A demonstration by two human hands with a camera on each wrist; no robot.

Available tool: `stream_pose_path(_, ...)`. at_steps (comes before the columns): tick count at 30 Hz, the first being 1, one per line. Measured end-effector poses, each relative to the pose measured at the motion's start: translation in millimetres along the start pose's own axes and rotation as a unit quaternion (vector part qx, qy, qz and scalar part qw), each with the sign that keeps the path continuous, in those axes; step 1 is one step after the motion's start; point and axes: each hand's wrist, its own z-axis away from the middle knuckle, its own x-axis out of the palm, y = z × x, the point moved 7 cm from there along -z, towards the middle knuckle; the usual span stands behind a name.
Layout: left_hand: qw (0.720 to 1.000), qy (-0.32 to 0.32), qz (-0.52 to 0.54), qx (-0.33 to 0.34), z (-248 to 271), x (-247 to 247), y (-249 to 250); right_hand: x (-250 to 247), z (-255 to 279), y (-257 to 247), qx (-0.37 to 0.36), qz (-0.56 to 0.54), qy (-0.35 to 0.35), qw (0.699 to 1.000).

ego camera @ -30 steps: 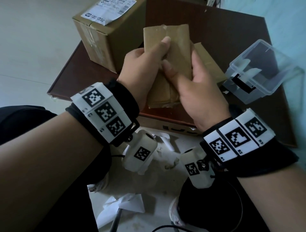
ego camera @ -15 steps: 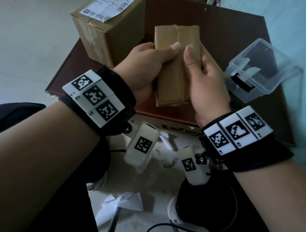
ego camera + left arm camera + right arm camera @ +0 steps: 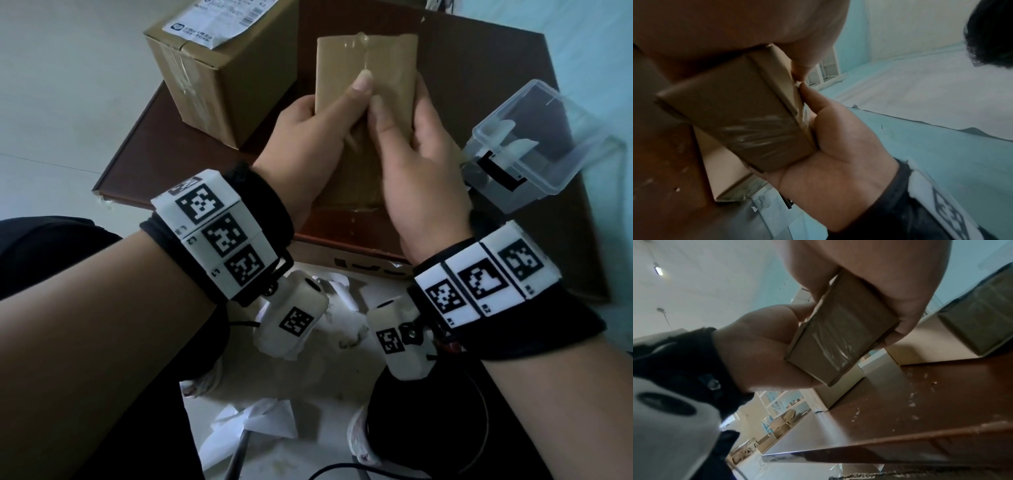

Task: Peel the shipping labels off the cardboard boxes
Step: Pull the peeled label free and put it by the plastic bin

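The dark brown table (image 3: 479, 85) fills the scene. On its far left corner sits the big cardboard box (image 3: 219, 85), upright, its white shipping label (image 3: 219, 20) stuck across the top. At the table's right edge stands a clear plastic container (image 3: 534, 147), with what looks like white scraps inside. Front and centre, the slim cardboard box (image 3: 370, 61) is up off the table, held between both hands, shiny clear tape over its near end and along its middle seam. The left hand (image 3: 308, 144) grips its left side, fingers wrapped behind, thumb stretched across the top face. The right hand (image 3: 424, 171) clasps the right side, fingers curled round the far edge, thumb pressing the face just beside the left thumb. Down on the floor, torn white paper bits (image 3: 253, 421) lie near the knees.
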Motion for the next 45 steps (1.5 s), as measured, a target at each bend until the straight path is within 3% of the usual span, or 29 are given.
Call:
stream_pose_path(5, 1.0, 0.006, 0.008, -0.018, -3.8, -5.2, 0.0, 11.4, -3.6, 8.6, 0.02, -0.059, -0.049, 0.997)
stream_pose_path(10, 0.994, -0.105, 0.03, -0.001, -1.3, 6.6, 10.1, -5.6, -2.7, 8.3, 0.021, -0.082, 0.021, 0.996)
stream_pose_path(14, 0.986, -0.156, 0.059, -0.003, 2.0, 12.7, 11.5, -5.2, -8.4, 2.6, -0.003, -0.1, 0.006, 0.995)
stream_pose_path(15, 0.988, -0.148, 0.052, -0.009, 2.3, 12.8, 9.2, -1.5, -7.4, 0.7, -0.006, -0.083, -0.004, 0.996)
stream_pose_path(18, 0.999, -0.044, -0.005, -0.018, -1.4, -1.0, 0.3, 12.2, 0.1, 1.7, -0.002, -0.027, -0.036, 0.999)
stream_pose_path(20, 0.999, -0.03, -0.013, -0.019, -5.7, -4.8, -4.4, 11.5, 3.4, 7.4, 0.028, 0.011, -0.023, 0.999)
stream_pose_path(23, 0.996, -0.092, 0.004, -0.012, -7.5, 2.1, -4.4, -1.9, 5.1, 9.7, 0.064, 0.038, 0.014, 0.997)
stream_pose_path(31, 0.976, -0.215, -0.016, 0.022, -2.6, 12.2, 7.0, -14.1, -8.8, 16.7, 0.07, -0.042, 0.054, 0.995)
stream_pose_path(38, 0.988, -0.156, 0.002, 0.024, -3.0, 15.7, 6.7, -20.8, -10.0, 8.9, 0.068, -0.038, 0.08, 0.994)
stream_pose_path(41, 0.997, -0.038, 0.003, 0.064, -2.6, 2.4, 10.3, -24.8, -6.8, 5.0, 0.064, 0.012, 0.094, 0.993)
stream_pose_path(43, 0.992, 0.055, -0.027, 0.111, -2.9, -12.3, 14.8, -26.3, -3.9, -0.2, 0.06, 0.047, 0.096, 0.992)
stream_pose_path(45, 0.985, 0.108, -0.039, 0.13, -3.1, -23.7, 17.8, -26.0, -1.9, -2.9, 0.06, 0.065, 0.1, 0.991)
